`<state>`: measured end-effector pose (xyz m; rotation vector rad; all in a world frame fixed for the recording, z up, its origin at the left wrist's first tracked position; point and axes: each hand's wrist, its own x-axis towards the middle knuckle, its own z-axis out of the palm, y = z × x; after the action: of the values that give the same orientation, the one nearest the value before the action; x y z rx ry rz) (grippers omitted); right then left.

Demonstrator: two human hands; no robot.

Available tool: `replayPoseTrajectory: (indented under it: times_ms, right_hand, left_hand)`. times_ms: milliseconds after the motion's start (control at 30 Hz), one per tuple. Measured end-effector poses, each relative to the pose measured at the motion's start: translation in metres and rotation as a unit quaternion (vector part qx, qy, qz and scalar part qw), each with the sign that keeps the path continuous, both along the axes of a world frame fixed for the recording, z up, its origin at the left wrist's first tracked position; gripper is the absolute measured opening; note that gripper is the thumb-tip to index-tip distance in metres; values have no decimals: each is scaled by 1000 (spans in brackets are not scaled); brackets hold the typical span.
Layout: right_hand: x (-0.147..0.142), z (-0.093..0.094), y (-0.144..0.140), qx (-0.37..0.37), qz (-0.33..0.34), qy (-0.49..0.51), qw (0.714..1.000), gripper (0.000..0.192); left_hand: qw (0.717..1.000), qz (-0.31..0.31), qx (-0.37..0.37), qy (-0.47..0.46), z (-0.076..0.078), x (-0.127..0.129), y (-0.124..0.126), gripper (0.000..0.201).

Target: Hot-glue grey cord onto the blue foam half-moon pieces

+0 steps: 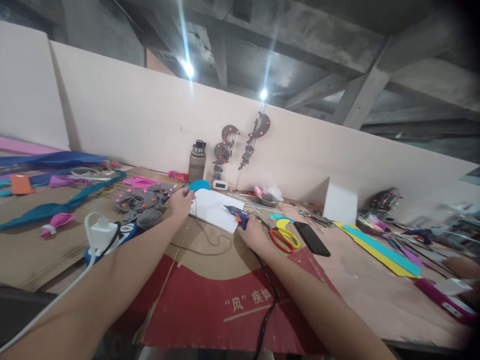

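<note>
Head view. A long desk [375, 300] runs along a pale partition wall under a bare concrete ceiling with two bright lamps. Red printed cardboard [210, 305] covers the near part of the desk, at the bottom centre of the frame, apparently as a protective layer for the work.

At the centre of the frame, the left hand [182, 201] is closed on a blue half-round foam piece [199, 185], pinching it at its lower edge so that the curved side stands up and clear of the fingers. The piece sits just above the far left corner of a white sheet [215, 210], which lies flat on the desk between both hands.

The right hand [254, 235] is wrapped around the grip of a blue glue gun [236, 213]. The nozzle points left, toward the white sheet and the foam piece, and rests low over the sheet's right edge. Its black cord [268, 305] trails back along the right forearm to the bottom edge of the frame, out of the working area.

Just right of the right hand lie scissors [284, 235] with red and yellow handles, then a dark phone [312, 239], both within easy reach. Yellow and teal foam strips [378, 248] lie at the right. A brown bottle [197, 161] stands against the wall at upper centre, and two grey hanging ornaments [243, 140] are fixed to the wall beside it. A white charger [102, 232] sits at lower left.
</note>
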<state>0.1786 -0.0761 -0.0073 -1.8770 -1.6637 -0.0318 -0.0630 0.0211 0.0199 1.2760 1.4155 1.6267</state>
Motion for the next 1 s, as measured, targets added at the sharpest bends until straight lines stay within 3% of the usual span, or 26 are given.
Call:
replayPoseTrajectory:
  times_ms: [233, 433, 567, 767, 1000]
  right_hand:
    - [11, 11, 20, 41, 0, 64, 997, 39]
    - [8, 8, 34, 95, 24, 100, 990, 44]
    - [12, 5, 35, 102, 36, 115, 987, 45]
    - [25, 6, 38, 104, 40, 121, 986, 46]
    - [22, 3, 24, 99, 66, 130, 984, 44]
  left_hand:
    - [997, 22, 8, 69, -9, -2, 6, 13]
    - [997, -23, 8, 76, -19, 10, 10, 22]
    - [995, -71, 11, 74, -20, 21, 1, 23]
    - [994, -95, 12, 55, -15, 29, -5, 24]
    - [992, -119, 5, 26, -23, 29, -4, 28]
